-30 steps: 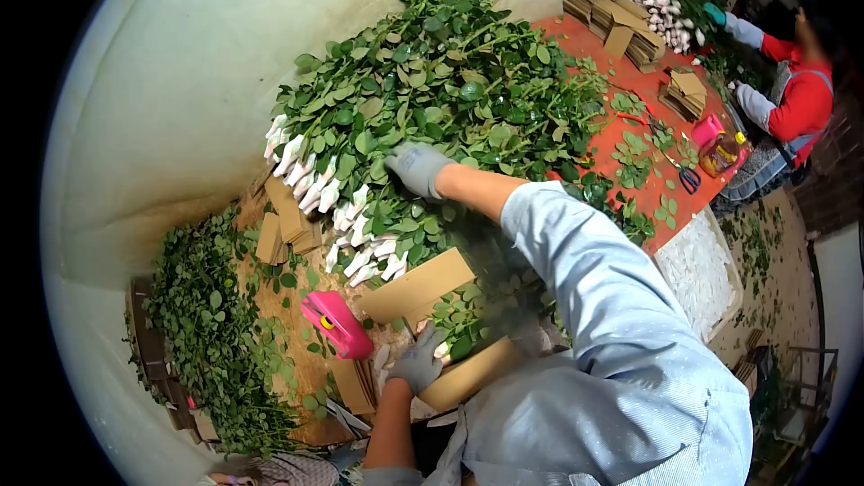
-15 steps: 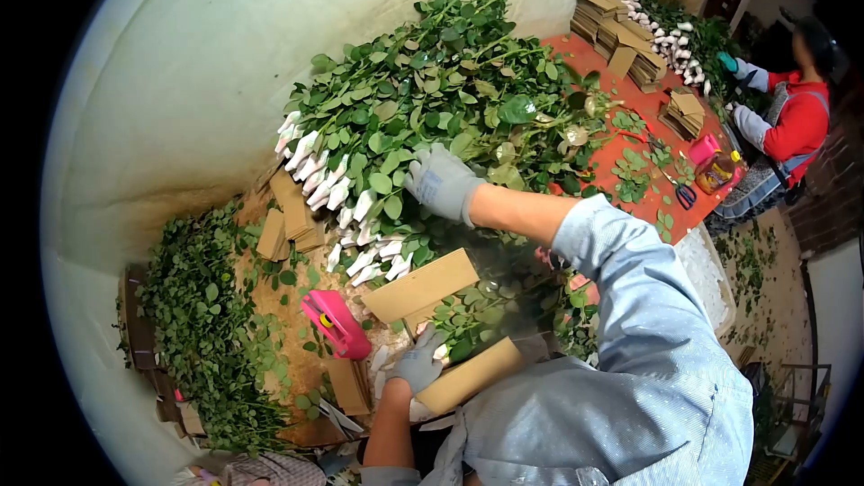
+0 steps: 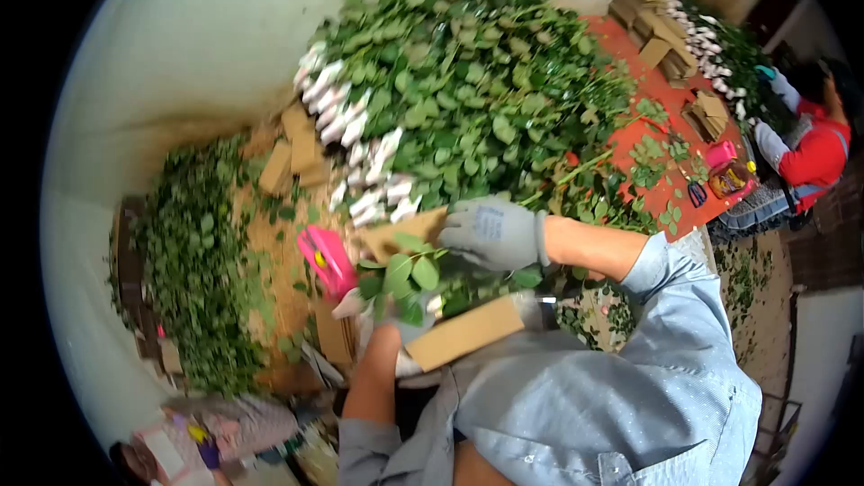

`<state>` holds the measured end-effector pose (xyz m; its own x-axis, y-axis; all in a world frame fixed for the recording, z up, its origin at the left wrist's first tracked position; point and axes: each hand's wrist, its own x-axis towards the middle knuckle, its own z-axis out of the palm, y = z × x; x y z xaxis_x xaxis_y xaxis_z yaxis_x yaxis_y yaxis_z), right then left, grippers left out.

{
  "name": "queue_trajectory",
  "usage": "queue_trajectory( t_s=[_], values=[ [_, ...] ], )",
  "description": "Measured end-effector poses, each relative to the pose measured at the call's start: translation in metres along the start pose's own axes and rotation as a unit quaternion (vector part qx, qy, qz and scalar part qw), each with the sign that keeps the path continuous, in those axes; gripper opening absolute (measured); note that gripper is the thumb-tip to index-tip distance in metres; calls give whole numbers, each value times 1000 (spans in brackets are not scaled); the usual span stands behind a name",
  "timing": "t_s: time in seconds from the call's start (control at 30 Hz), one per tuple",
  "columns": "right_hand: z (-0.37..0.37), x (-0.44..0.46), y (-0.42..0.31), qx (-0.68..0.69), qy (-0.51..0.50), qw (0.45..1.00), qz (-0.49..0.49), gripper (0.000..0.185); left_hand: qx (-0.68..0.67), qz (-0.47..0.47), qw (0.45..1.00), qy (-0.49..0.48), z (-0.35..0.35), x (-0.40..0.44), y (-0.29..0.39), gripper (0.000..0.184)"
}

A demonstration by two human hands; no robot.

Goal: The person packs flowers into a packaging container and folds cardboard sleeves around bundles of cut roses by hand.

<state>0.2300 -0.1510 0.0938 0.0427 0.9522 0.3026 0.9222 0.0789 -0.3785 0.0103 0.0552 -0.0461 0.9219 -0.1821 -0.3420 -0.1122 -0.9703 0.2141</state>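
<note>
My right hand [image 3: 493, 234], in a grey glove, is closed round the stem of a rose, whose leaves [image 3: 409, 277] hang out to the left of the fingers. The stem itself is mostly hidden by the glove. A pale wrapped bud [image 3: 348, 304] shows at the left end of these leaves. Below them is my gloved left hand [image 3: 414, 328], largely covered by leaves and blurred, so its fingers do not show. Beside it lie a cardboard strip [image 3: 466, 333] near my body and another cardboard piece [image 3: 400, 232] behind the leaves.
A large heap of leafy rose stems [image 3: 486, 81] with white-wrapped buds [image 3: 337, 108] lies ahead. A pink tool [image 3: 326, 261] stands at the left, near folded cardboard [image 3: 297, 148]. Scissors [image 3: 697, 193] lie on the red table [image 3: 621, 63]. A co-worker [image 3: 814, 144] stands far right; another person [image 3: 207, 436] is lower left.
My right hand has come back from the heap toward my body, now with a leafy rose stem. Its leaves now cover my left hand. The view has shifted slightly.
</note>
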Motion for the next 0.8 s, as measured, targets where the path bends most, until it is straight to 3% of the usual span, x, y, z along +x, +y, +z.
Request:
queue_trajectory(
  t_s=[0.03,0.07,0.17,0.23,0.27,0.37,0.43,0.53,0.8],
  values=[
    [15,-8,-1,14,-16,1000,-8,21,-367,-44,929,13,49,2,-20,58],
    [32,-16,1,15,-41,999,18,21,-230,-70,969,-53,28,1,-14,58],
    [73,-44,19,-5,-75,994,75,21,-159,-208,919,-295,-36,9,15,58],
    [84,-51,23,-90,-119,985,84,20,-196,-154,952,-176,-28,2,12,62],
    [90,-53,24,-134,-173,972,88,20,-174,-153,953,-196,-20,8,8,67],
    [107,-59,16,-159,-150,969,111,21,-205,-143,954,-165,-24,7,10,65],
    [107,-58,12,-174,-195,956,131,23,-209,-131,958,-143,-23,6,10,64],
    [126,-67,22,-225,-269,911,215,27,-214,-110,963,-121,-17,4,7,63],
    [116,-39,-2,-313,-304,875,211,29,-214,-112,961,-137,-17,7,7,63]
  ],
)
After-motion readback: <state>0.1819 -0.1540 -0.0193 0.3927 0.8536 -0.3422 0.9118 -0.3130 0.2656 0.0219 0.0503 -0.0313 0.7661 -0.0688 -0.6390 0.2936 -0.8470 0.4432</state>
